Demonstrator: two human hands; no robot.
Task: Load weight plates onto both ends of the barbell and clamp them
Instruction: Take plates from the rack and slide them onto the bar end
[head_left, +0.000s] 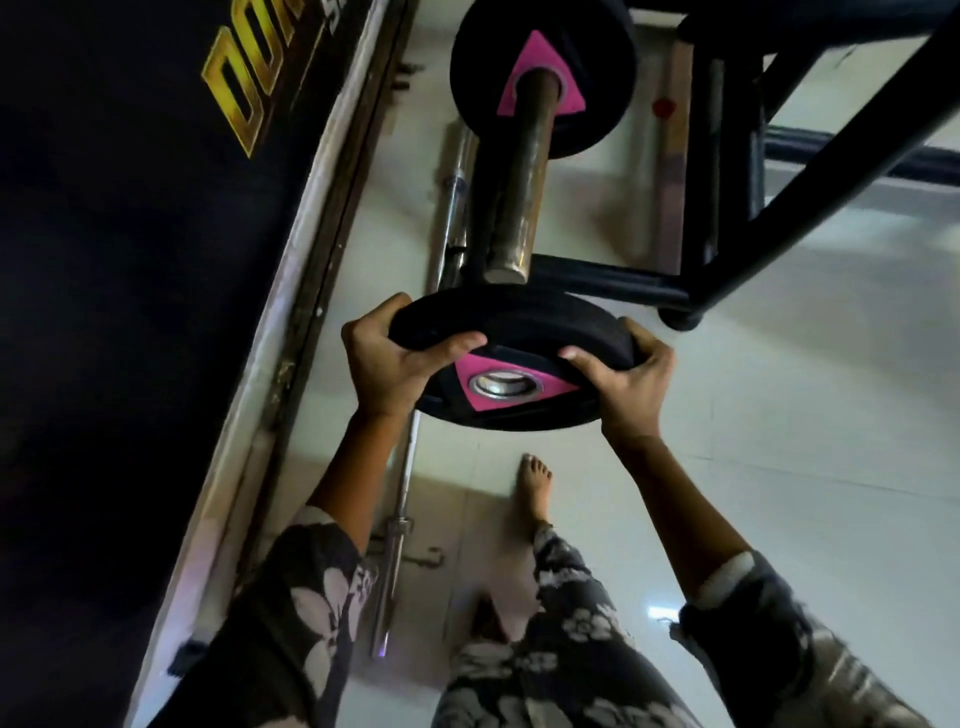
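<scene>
A gym, with loaded barbell (521, 171), steel rack (831, 179), spare bar (399, 499)

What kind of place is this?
Most likely a small gym or home workout room: a barbell carries one black weight plate, the left hand and right hand hold a second plate, and a spare bar lies on the tiled floor.

Single head-worn view, tilted steeply down (wide-angle), close above weight plate (519, 332), floor (779, 415) beyond.
</scene>
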